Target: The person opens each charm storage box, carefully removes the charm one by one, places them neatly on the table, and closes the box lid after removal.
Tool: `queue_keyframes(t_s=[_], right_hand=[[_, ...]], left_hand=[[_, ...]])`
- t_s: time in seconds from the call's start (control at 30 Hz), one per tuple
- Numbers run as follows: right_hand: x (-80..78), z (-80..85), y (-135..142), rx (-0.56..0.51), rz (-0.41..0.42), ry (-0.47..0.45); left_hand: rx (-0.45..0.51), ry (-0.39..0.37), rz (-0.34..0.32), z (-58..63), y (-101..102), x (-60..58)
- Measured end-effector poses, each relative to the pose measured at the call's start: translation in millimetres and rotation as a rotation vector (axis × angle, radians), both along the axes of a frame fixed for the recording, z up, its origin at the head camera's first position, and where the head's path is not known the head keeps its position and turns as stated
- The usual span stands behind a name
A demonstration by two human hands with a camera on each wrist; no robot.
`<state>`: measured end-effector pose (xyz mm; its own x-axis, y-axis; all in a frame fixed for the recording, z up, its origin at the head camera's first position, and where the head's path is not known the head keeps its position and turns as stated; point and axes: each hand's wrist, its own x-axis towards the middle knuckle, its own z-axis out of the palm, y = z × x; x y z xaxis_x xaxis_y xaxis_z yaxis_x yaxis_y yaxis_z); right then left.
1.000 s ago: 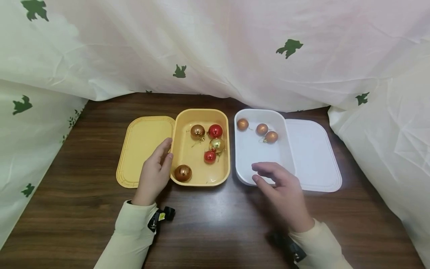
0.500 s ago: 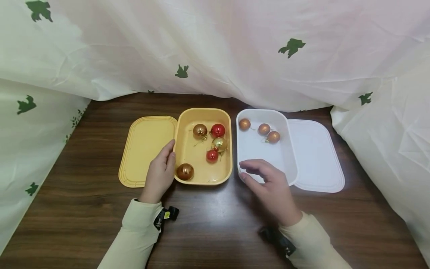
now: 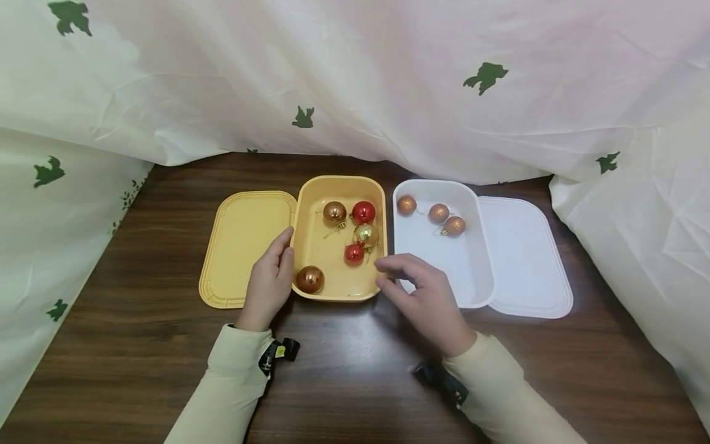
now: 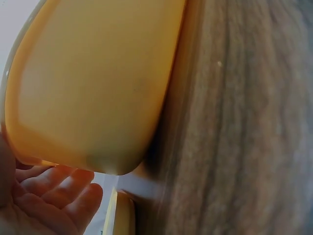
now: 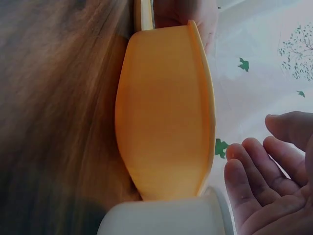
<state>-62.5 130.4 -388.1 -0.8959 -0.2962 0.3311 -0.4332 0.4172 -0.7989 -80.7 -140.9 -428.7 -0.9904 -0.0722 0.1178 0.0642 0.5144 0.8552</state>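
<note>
My left hand [image 3: 269, 283] lies along the left wall of a yellow plastic box [image 3: 301, 197]. In the left wrist view, its fingers [image 4: 56, 188] touch the box's side. Inside are a shiny brown bauble [image 3: 310, 279], a bronze bauble [image 3: 334, 213], a large red bauble [image 3: 363, 212], a faceted gold bauble [image 3: 366, 235] and a small red bauble [image 3: 354, 254]. My right hand [image 3: 427, 296] is by the box's front right corner, fingers loosely bent and holding nothing. Beside it stands a white box [image 3: 482, 271] with three copper glitter baubles [image 3: 439, 213].
A yellow lid [image 3: 249, 246] lies left of the yellow box, and a white lid [image 3: 527, 259] lies right of the white box. They rest on a dark wooden table [image 3: 333, 394]. A pale curtain [image 3: 355, 80] with green bird prints surrounds the back and sides.
My right hand has moved left, from over the white box to the yellow box's front right corner. My left hand stays at the yellow box's side. The baubles keep their places.
</note>
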Motion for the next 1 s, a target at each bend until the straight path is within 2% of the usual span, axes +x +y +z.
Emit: queue_keyframes(t_s=[0.2, 0.43, 0.7, 1.0], right_hand=[[-9.5, 3.9, -15, 0.027, 0.032, 0.018], [-18.1, 10.2, -37, 0.085, 0.079, -0.053], [-25.9, 9.7, -62, 0.204, 0.119, -0.150], [-32.1, 6.6, -81, 0.342, 0.129, -0.205]], left_hand=[[0.111, -0.026, -0.041, -1.5, -5, -2.2], [0.190, -0.097, -0.062, -1.4, -10, -2.4], [0.215, -0.114, -0.054, -2.8, -5, -2.5], [0.209, -0.110, -0.052, -6.2, -7, -2.2]])
